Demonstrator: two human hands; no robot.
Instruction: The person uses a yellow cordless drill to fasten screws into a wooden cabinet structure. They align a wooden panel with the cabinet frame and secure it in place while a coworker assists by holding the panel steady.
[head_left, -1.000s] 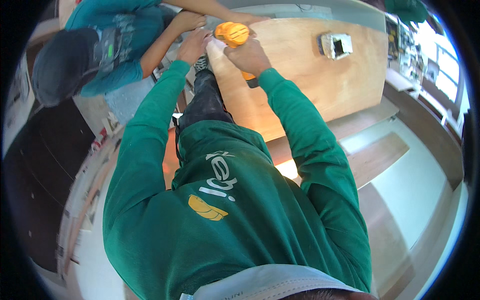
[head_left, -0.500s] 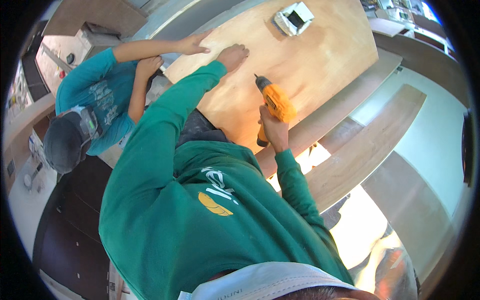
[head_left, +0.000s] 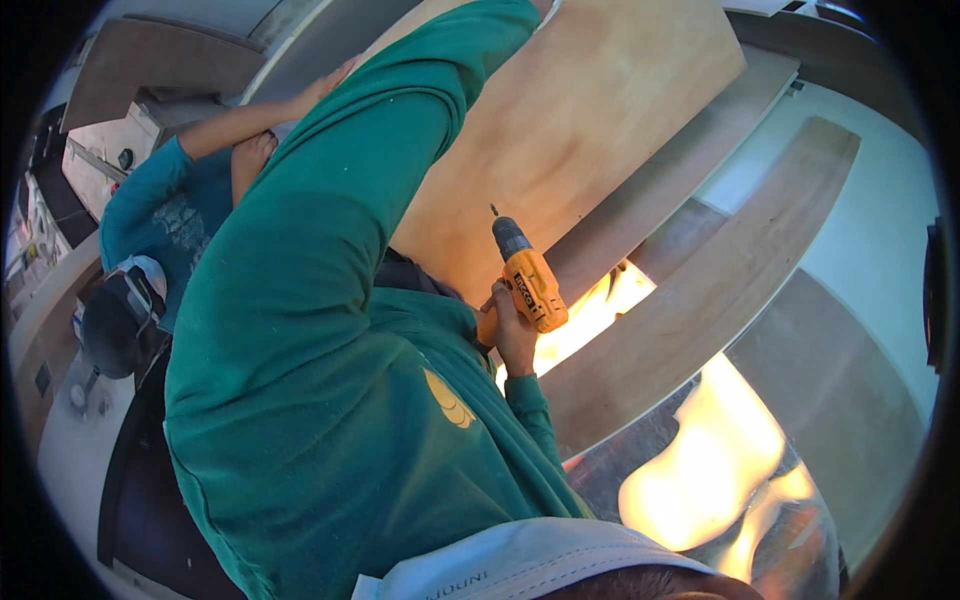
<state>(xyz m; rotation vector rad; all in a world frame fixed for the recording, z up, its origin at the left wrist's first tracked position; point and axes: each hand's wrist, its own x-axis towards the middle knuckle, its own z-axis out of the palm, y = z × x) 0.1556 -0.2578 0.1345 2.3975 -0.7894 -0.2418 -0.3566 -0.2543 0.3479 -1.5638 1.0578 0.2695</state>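
My right hand (head_left: 512, 328) is wrapped round the handle of an orange and black cordless drill (head_left: 534, 288). A thin dark bit sticks out of its chuck and points away from me, over the near edge of a large plywood sheet (head_left: 590, 130). My left arm, in a green sleeve (head_left: 350, 190), stretches forward across the sheet to the top edge of the view. The left hand lies beyond that edge, so its fingers and anything in them are hidden.
At the left, a person in a teal shirt (head_left: 155, 215) and dark cap has an arm reaching to the sheet, the hand partly behind my sleeve. Long boards (head_left: 720, 270) lie to the right, beside bright patches of light. A brown panel (head_left: 170, 75) stands far left.
My left arm has reached far forward, taking the hand out of view. The drill has drawn back toward my body. A small white open box has left the view at the top.
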